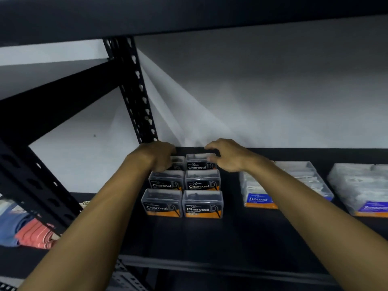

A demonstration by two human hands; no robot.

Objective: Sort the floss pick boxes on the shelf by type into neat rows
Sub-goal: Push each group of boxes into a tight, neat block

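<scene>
Head view | left hand fingers curled on back-left Charcoal box | right hand fingers apart over back-right Charcoal box

Two bare forearms rise from the lower corners of the frame and converge toward its middle. The left forearm runs up from the lower left, its wrist bent slightly so that the left hand lies knuckles up, fingers curled downward and away from the camera; its fingertips are hidden behind the hand. The right forearm comes in from the lower right edge and is the more steeply angled. The right hand sits just right of centre, palm down, fingers arched and spread, thumb reaching toward the left. The two hands stay level, near each other but apart.
</scene>
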